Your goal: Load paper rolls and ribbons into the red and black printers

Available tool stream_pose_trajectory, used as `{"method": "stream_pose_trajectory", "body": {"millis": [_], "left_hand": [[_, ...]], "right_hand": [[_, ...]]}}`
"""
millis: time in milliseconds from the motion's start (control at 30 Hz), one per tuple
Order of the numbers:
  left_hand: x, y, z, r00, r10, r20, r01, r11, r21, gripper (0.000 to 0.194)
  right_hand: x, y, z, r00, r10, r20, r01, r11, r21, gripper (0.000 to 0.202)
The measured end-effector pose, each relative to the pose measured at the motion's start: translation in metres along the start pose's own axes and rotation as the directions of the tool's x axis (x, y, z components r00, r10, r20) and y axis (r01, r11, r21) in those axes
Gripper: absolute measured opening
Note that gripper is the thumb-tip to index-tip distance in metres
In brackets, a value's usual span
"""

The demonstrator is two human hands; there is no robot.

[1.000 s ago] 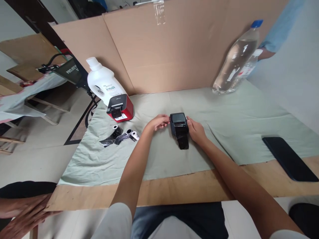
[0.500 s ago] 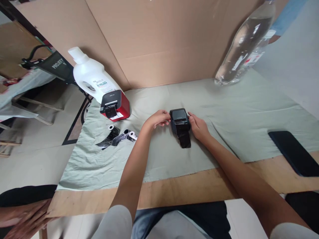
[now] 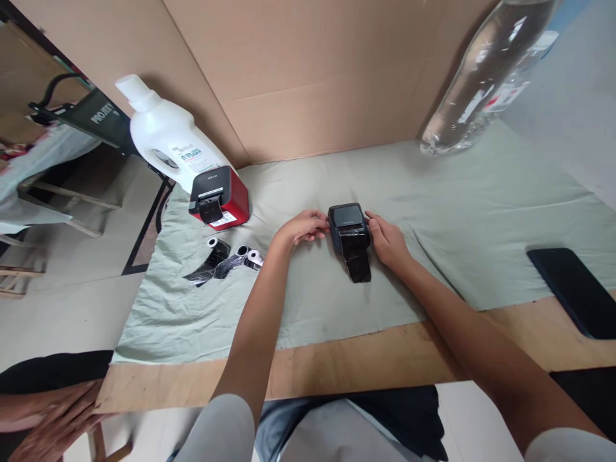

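A small black label printer (image 3: 347, 216) stands on the green cloth in front of me, and a glossy black strip (image 3: 359, 265) hangs out of its front slot. From the left, the bent fingers of my left hand (image 3: 308, 227) press against the printer's side. My right hand (image 3: 386, 238) is at the opposite side, its fingers along the edge and partly hidden by the hand itself. To the left lie a few small rolls of black and clear film (image 3: 219, 256). Behind them stands a red and black label printer (image 3: 226, 197), also with a black strip coming out.
A white detergent bottle (image 3: 180, 138) stands behind the red printer, against a cardboard panel (image 3: 308, 77). Clear water bottles (image 3: 476, 83) are at the back right. A dark phone (image 3: 575, 289) lies near the wooden edge (image 3: 337, 369). Another person's hands (image 3: 62, 420) rest at lower left.
The view has shifted slightly, so the bottles and printers sit a little differently in the picture. Both hands stay at the sides of the black printer.
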State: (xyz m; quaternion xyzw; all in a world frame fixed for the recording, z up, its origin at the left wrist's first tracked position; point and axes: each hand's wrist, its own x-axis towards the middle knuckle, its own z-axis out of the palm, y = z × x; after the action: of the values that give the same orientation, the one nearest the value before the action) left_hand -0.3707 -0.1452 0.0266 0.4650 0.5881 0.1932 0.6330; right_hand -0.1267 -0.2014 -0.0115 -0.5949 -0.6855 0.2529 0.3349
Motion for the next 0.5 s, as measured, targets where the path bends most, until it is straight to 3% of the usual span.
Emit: {"method": "stream_pose_trajectory", "body": {"millis": [367,500], "left_hand": [[-0.0023,0.0022,0.0007,1.000,0.022,0.013,-0.023,0.995,0.097,0.018],[0.0018,-0.0002,-0.0022,0.998,-0.043,0.050,0.036,0.991,0.131,0.011]], "right_hand": [[0.0000,-0.0009,0.0001,1.000,0.001,0.006,-0.001,1.000,-0.021,0.074],[-0.0004,-0.0031,-0.0010,1.000,0.002,0.024,-0.001,0.999,-0.044,0.072]]}}
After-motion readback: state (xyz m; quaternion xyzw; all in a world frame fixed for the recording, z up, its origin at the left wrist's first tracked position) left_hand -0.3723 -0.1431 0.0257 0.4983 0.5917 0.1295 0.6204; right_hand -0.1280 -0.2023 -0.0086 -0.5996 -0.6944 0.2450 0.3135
